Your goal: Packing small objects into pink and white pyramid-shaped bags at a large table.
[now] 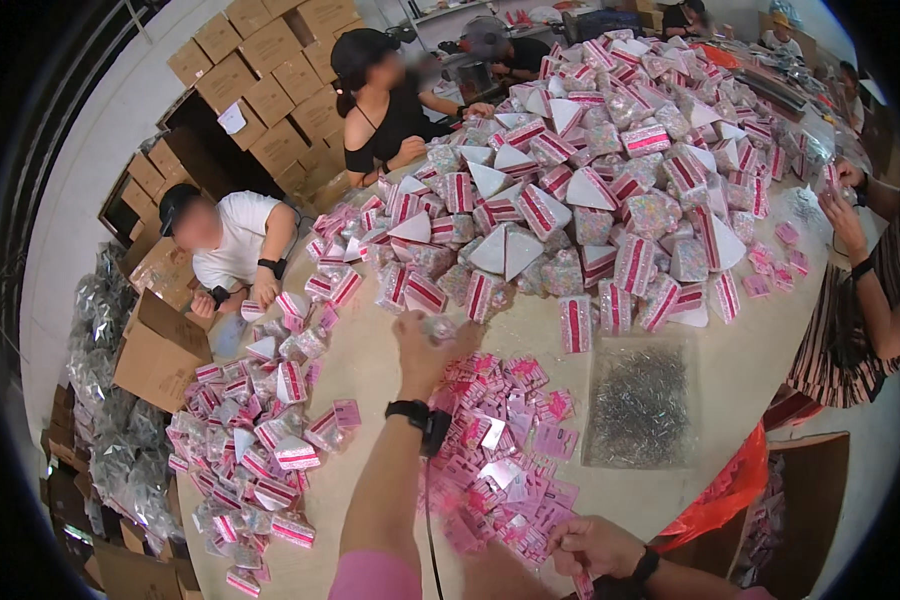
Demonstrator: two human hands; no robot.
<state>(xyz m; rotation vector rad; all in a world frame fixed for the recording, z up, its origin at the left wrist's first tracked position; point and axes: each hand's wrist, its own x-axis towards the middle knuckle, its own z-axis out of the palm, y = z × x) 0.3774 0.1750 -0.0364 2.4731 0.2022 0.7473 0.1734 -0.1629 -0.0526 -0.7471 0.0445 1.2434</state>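
Note:
My left hand (428,350), with a black device on its wrist, reaches to the near edge of the large pile. Its fingers are closed around a small clear-wrapped piece (440,328), partly hidden and blurred. My right hand (600,548) is low at the near right, fingers pinched on a small pink card (583,582). Between my hands spreads a heap of pink printed cards (500,460), some with shiny silver faces. Beyond lies the big pile of cake-slice-shaped pieces (540,212), white with pink stripes and speckled sides, wrapped in clear plastic.
A clear shallow tray of small metal pins (640,400) lies right of the cards. A smaller heap of wrapped slices (260,440) sits on the left. Co-workers (240,240) work around the table. A red bag (720,490) and an open carton (800,500) are at the right.

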